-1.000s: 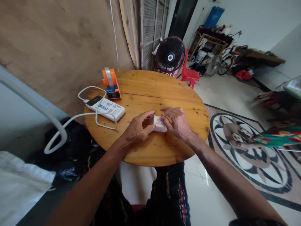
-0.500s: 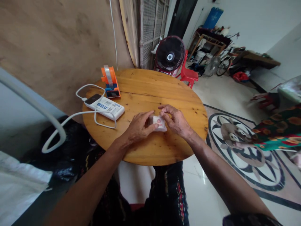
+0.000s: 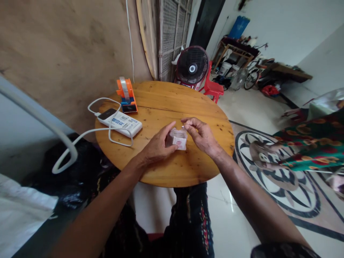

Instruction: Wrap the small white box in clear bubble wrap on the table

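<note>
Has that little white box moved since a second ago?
Yes. The box, flat on the table earlier, is now tipped up in the left hand, no nearer the power bank.

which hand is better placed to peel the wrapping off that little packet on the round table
Probably the right hand: its fingertips are pinched just above the small packet, free to pull. The left hand grips the packet's side, steadying it over the table.
</note>
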{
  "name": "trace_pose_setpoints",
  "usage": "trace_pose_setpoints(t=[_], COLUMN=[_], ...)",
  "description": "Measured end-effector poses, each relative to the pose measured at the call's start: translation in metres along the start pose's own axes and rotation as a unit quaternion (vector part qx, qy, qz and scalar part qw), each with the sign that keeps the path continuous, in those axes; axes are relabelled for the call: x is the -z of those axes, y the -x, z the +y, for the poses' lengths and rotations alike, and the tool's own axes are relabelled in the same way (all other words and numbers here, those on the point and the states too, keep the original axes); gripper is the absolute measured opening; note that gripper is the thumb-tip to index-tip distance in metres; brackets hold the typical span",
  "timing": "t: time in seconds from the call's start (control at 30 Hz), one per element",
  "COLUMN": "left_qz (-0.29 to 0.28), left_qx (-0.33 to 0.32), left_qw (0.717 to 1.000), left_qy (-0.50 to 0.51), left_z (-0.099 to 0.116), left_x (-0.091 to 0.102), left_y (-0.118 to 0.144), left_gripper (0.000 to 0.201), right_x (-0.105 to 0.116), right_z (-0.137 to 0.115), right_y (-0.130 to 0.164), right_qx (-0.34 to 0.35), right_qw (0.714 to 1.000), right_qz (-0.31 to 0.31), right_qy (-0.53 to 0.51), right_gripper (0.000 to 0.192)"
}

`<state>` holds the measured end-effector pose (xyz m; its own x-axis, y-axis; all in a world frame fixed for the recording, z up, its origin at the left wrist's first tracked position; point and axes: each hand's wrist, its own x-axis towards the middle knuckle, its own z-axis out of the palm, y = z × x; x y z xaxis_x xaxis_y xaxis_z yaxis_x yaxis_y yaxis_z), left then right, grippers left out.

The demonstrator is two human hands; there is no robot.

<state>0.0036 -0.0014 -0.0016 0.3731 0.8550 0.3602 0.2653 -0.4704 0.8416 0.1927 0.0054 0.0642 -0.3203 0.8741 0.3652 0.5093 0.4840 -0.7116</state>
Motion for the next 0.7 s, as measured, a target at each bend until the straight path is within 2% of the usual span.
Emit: trace_pose_setpoints(t=[0.3,0.7], left_qz=[0.011,0.023], left_qx=[-0.031,-0.056], left_qw=[0.999,0.997], left_qy=[-0.010,-0.038], left_z=[-0.007,-0.009], left_x=[-0.004,-0.007], left_y=[0.000,-0.001], left_gripper=[0.086,0.092], right_x=[0.006,0.016], right_z=[0.002,0.007], right_y=[-0.013,-0.041], right_qx=[0.002,-0.061], right_qw=[0.999,0.993], right_qz=[0.013,0.059], right_qy=[-0.030,-0.085], right_gripper=[0.022,0.016])
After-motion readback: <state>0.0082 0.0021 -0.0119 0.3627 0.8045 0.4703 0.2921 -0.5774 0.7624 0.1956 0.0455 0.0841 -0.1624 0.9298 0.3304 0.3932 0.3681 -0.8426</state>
